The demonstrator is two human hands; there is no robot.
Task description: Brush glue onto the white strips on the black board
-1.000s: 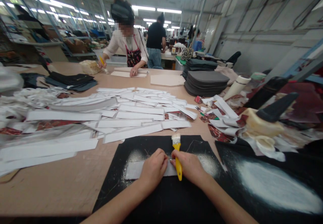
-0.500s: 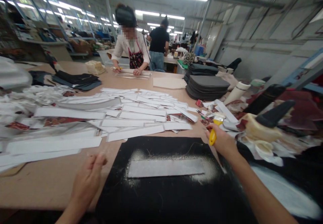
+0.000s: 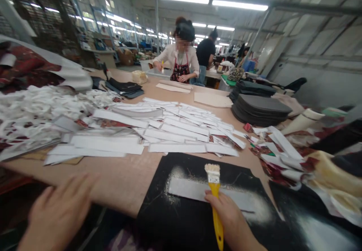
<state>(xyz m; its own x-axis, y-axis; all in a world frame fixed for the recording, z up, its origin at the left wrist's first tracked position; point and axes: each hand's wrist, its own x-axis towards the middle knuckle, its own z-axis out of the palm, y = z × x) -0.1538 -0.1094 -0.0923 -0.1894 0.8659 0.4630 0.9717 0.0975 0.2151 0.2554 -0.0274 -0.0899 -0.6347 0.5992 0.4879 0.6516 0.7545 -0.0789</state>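
My right hand (image 3: 230, 215) grips a paintbrush (image 3: 215, 202) with a yellow handle, its pale bristles pointing up and away. Under that hand a grey strip (image 3: 188, 189) lies on a black sheet (image 3: 158, 213), partly covered by the brush and fingers. Whitish residue is spread on the sheet around the strip. Off to the left, my left hand (image 3: 60, 209) is above the table's front edge, blurred, with its fingers stretched out and nothing visible in them. Many white strips (image 3: 177, 146) with grey borders lie beyond the black sheet.
White tangled offcuts (image 3: 36, 111) heap up at the left. Dark stacked pieces (image 3: 260, 109) and scraps (image 3: 279, 149) lie along the right. Across the table (image 3: 113, 175), a co-worker (image 3: 181, 60) holds a yellow-handled brush over pale material. Another person (image 3: 205, 53) stands behind.
The view has swung left. My right hand has brought the brush from the sheet's right edge over the grey strip. My left hand has moved left, its fingers now extended.
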